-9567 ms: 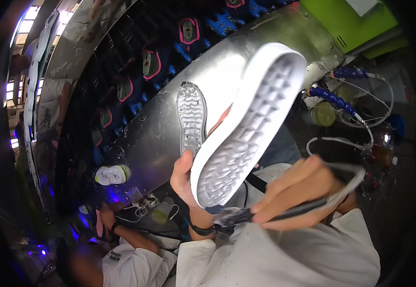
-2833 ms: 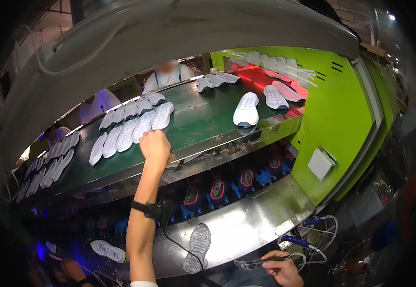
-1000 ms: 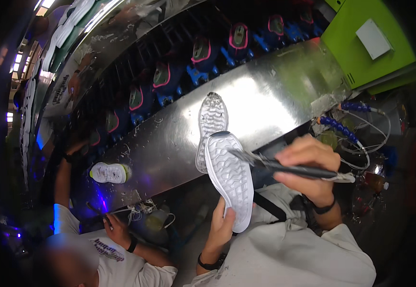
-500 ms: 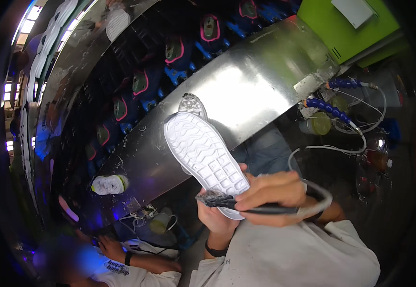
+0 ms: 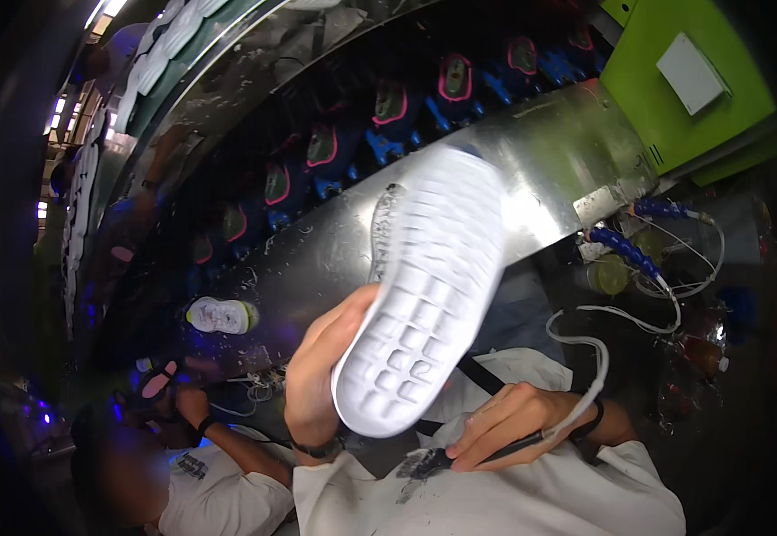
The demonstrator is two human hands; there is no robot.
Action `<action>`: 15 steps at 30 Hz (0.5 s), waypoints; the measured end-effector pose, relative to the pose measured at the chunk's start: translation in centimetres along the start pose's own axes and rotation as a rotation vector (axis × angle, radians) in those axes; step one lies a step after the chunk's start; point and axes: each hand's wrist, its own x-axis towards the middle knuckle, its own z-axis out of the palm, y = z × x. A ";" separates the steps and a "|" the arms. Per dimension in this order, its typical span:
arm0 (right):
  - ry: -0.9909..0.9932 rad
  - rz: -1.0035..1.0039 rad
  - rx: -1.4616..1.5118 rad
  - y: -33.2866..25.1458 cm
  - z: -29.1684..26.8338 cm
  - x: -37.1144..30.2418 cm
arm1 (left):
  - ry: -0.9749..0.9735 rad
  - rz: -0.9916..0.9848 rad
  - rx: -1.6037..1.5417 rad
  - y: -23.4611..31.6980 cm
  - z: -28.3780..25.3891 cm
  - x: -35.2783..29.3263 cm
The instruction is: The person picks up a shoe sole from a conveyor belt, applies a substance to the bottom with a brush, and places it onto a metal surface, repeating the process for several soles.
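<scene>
My left hand (image 5: 317, 371) is closed on the edge of a white shoe sole (image 5: 433, 277), gripping it near the heel end. The sole is raised over the metal bench, its wavy and squared tread facing me and its upper end tilted right. Low in front of my shirt, my right hand (image 5: 513, 420) pinches a dark-handled brush (image 5: 424, 463) with a pale tube (image 5: 592, 384) running from its rear. The brush head is apart from the sole. Partly hidden behind the sole, a grey, smeared pad-like piece (image 5: 383, 228) sits on the bench.
The metal bench (image 5: 308, 259) carries a white and yellow-green shoe-shaped piece (image 5: 221, 315) at left. Beyond it runs a row of dark shoe uppers (image 5: 390, 103) with pink rims. Blue jointed hoses (image 5: 625, 253) and a green cabinet (image 5: 674, 116) stand right. Another person (image 5: 219, 473) works at lower left.
The sole has come up closer to me and swung from leaning left to leaning right. My right hand has drawn the brush off the sole and down toward my shirt.
</scene>
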 end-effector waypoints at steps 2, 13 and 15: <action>-0.035 -0.056 0.108 1.4 -1.5 0.4 | 0.137 0.385 0.588 -1.6 -1.6 -4.1; 0.540 -0.106 -0.759 1.6 -3.4 8.3 | -0.225 0.448 -0.803 -14.5 -5.6 -1.4; 0.481 -0.085 -0.748 3.9 -1.9 9.0 | 0.531 0.217 -0.134 -15.6 -5.8 -3.1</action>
